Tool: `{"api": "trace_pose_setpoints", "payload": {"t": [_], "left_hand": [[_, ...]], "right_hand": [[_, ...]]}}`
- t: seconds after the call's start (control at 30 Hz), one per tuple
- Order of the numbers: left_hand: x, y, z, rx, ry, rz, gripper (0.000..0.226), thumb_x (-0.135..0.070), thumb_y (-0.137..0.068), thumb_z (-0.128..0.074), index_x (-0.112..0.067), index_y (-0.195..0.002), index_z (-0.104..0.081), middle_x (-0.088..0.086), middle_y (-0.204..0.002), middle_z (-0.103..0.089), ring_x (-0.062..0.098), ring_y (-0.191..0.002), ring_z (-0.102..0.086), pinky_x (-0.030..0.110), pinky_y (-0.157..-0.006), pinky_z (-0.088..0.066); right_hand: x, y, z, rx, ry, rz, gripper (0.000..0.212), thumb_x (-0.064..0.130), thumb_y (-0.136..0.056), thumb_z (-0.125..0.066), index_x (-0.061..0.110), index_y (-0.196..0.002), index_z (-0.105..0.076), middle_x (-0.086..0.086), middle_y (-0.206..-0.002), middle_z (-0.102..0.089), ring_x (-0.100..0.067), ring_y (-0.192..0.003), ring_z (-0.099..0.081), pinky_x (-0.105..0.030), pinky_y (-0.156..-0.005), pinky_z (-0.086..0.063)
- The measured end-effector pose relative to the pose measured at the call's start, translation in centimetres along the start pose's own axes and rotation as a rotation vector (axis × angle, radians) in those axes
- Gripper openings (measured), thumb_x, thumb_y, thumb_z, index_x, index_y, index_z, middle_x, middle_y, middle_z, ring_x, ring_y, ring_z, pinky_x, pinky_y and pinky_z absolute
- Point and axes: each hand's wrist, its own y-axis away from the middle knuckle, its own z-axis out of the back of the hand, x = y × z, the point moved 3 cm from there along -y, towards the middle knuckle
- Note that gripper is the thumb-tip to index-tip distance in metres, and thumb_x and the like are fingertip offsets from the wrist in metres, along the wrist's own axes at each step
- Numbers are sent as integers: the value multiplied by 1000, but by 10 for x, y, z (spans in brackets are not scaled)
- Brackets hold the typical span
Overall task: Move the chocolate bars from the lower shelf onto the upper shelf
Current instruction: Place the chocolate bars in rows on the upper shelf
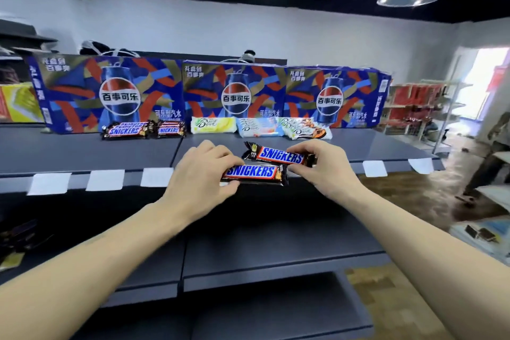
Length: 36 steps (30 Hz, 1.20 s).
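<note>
Each hand pinches a Snickers, left hand (202,171) on the near bar (252,173), right hand (321,165) on the far bar (278,155), both over the upper shelf (82,152) edge, so I'd lay them flat by the Snickers pile (143,130).

The dark grey upper shelf (82,152) carries three blue cola cartons (110,94) standing in a row along its back. In front of them lie two stacks of Snickers bars (125,130) to the left and three pale wrapped chocolate packs (214,125) to the right, side by side. White price labels (105,180) hang along the shelf's front edge, and the lower shelf (276,240) beneath is dark grey too.
</note>
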Motion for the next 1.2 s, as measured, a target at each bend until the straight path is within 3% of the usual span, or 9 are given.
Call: {"api": "trace_pose_setpoints", "payload": {"t": [0.13,0.33,0.5,0.87,1.07,1.2], "left_hand": [[-6,-41,-24,-20,33,4,33,-33,-75,-73,-26,-106,-69,-10,-96,-65,16,-89,-52,37,-75,-48],[-25,-95,-62,-2,41,-4,31,-34,-74,-76,-24,-104,-71,-8,-93,-65,16,-86,-51,28,-73,-40],[-50,-138,-95,28,22,-1,34,-40,-76,-75,-24,-105,-70,-7,-96,-66,19,-89,-52,33,-75,-43],[-134,-220,-172,48,17,125,36,-46,-77,-74,-24,-105,-69,-6,-98,-64,20,-96,-54,33,-79,-40],[-155,-245,-197,70,-6,130,34,-45,-78,-74,-24,-105,-69,-6,-98,-65,21,-95,-55,35,-81,-44],[-153,-260,-213,69,-10,130,35,-46,-77,-74,-26,-105,-70,-8,-98,-65,18,-94,-56,34,-80,-44]], "right_hand": [[-35,-28,13,-10,54,-18,32,20,-78,-81,27,-108,-71,15,-98,-65,-2,-90,-56,-4,-72,-37],[-95,-60,29,-32,20,-68,31,20,-80,-80,26,-109,-72,9,-108,-67,-4,-96,-57,-6,-77,-38],[-147,-90,45,-18,28,-29,31,19,-81,-79,23,-110,-71,7,-108,-66,-9,-96,-57,-20,-83,-41],[-284,-144,90,30,72,0,27,19,-80,-80,22,-106,-72,6,-100,-68,-11,-89,-59,-20,-76,-37],[-321,-170,85,117,102,-27,27,18,-80,-79,22,-106,-72,4,-106,-68,-10,-91,-55,-21,-78,-38],[-329,-192,77,148,126,-26,26,10,-81,-75,16,-107,-73,1,-107,-69,-14,-95,-59,-28,-85,-46]]}}
